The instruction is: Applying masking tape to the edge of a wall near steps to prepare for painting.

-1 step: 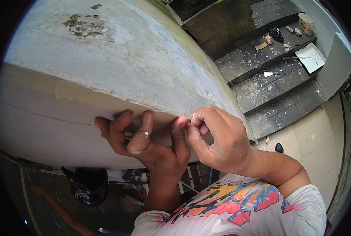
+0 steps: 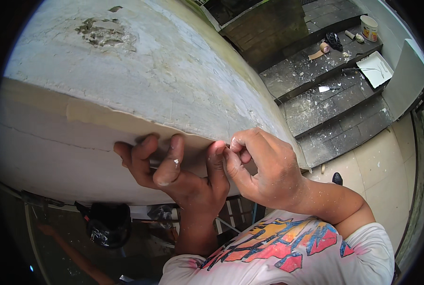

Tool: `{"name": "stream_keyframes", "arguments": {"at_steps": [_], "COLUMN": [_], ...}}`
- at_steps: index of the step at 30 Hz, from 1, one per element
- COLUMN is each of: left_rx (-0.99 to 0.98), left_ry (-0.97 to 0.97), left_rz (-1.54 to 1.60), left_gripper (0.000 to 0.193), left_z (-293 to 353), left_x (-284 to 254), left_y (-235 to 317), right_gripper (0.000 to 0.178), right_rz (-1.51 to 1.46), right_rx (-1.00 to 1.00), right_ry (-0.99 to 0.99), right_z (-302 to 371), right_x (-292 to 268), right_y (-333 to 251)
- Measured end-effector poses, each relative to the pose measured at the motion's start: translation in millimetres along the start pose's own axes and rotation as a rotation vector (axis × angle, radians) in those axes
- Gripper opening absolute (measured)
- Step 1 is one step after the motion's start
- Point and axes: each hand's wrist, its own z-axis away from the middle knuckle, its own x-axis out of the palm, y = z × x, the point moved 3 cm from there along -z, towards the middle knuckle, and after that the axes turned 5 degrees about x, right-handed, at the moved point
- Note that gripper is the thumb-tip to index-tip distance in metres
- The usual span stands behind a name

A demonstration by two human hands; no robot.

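Now pressing and pinching a tan tape strip (image 2: 93, 113)

It's running along the wall (image 2: 174, 71) edge; the left hand (image 2: 186, 183) is spreading its fingers against it, the right hand (image 2: 274, 166) clamping thumb and forefinger on its end. Beyond, a bucket (image 2: 369, 29) is showing red-and-yellow print.

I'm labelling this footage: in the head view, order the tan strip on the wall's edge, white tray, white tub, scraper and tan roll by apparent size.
1. Tan strip
2. White tray
3. White tub
Scraper and tan roll: too alike to rank.
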Motion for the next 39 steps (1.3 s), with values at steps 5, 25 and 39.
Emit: {"name": "stream_keyframes", "arguments": {"at_steps": [5, 25, 39], "left_rx": [-0.007, 0.019, 0.124], "left_ry": [-0.054, -0.084, -0.127], "left_rz": [0.018, -0.053, -0.192], "left_gripper": [0.06, 0.089, 0.098], "left_z": [-2, -2, -2], "left_x": [-3, -8, -5], "left_y": [3, 4, 0], "right_gripper": [0.016, 0.018, 0.02], "right_rz": [0.0, -0.017, -0.062], "right_rx": [0.008, 0.071, 0.044], "right_ry": [0.008, 0.025, 0.064], "right_z": [0, 24, 30], "right_x": [0, 1, -2], "right_y": [0, 22, 28]}}
